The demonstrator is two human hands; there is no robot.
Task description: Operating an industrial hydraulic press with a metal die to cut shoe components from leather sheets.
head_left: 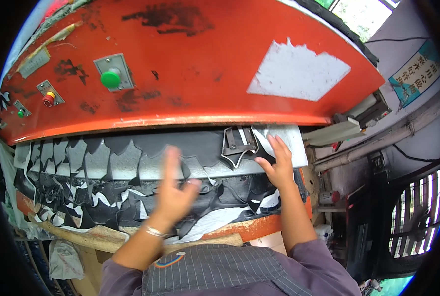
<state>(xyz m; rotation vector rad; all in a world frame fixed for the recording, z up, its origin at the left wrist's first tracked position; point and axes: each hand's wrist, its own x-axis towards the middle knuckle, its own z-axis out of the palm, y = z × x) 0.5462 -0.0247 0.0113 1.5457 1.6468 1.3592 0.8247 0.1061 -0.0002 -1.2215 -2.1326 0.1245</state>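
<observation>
My left hand [174,195], slightly blurred, hovers over the near middle of a black sheet [195,144], fingers stretched and thumb apart, with nothing visible in it. My right hand [278,165] is open beside a metal cutting die [238,148], its fingers pointing away from me. The die has a pointed near end and brown bars inside. Whether the right fingertips touch the sheet or the pale board [299,145] below is unclear. A scalloped cut edge runs along the sheet's near side. Black and white scraps [101,200] hang and lie along the front.
A large red press [200,74] spans the far side, with a green push button [110,79] and a red knob [49,100]. A worn wooden rail [91,238] runs along the near edge. At right are a pipe [373,148] and a black slatted fan [412,217].
</observation>
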